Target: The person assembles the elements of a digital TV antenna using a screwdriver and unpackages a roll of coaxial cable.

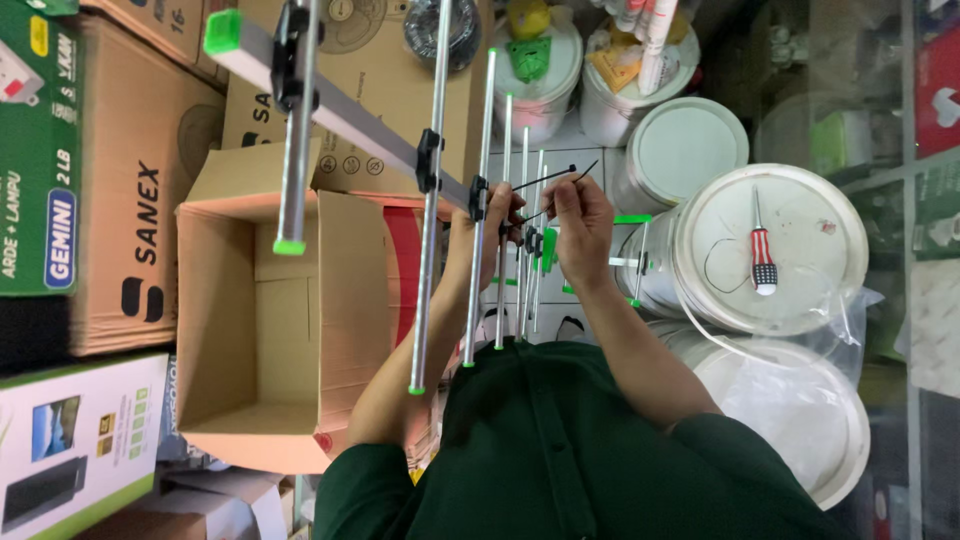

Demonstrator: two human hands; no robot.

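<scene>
Antenna (430, 170) held across the middle, open box (270, 330) on the floor to its left, buckets (790, 300) to its right, screwdriver (763, 255) on one bucket lid.

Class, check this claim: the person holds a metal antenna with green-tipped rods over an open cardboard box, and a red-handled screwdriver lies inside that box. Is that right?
Not quite. The head view shows the red-handled screwdriver lying on the lid of a white plastic bucket, not in the open cardboard box. Both hands, left and right, do hold the metal antenna with green-tipped rods.
</scene>
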